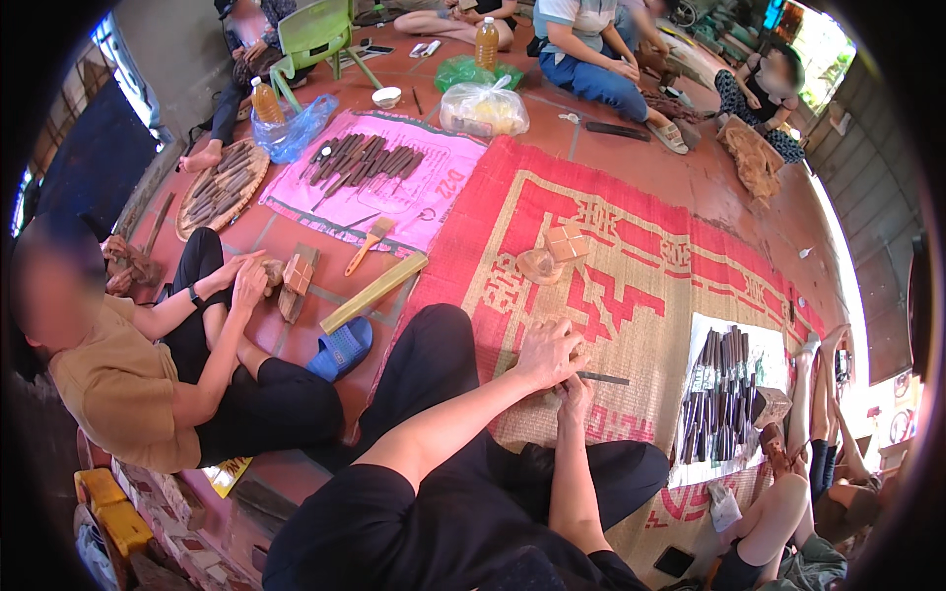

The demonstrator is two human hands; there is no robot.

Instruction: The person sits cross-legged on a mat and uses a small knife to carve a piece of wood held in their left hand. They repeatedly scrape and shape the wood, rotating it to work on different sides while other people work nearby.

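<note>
Over the woven mat, my left hand (548, 355) has its fingers curled at the near end of a thin dark stick (606, 378). Just below, my right hand (574, 396) is closed with its fingertips against the same stick. The stick's free end points right; its other end is hidden in my hands. Ahead of them on the red and straw-coloured mat (650, 325) lie a brown block with a light band across it (567, 242) and a round tan piece (539, 266). To the right, many dark sticks (724, 394) rest in rows on a white sheet (697, 340).
At my left a person (128, 364) sits holding a piece beside a wooden block (298, 271). A blue slipper (340, 350), a yellowish bar (374, 293), a brush (371, 244) and a pink cloth (448, 163) with sticks lie nearby. Other people's legs (774, 522) are at lower right.
</note>
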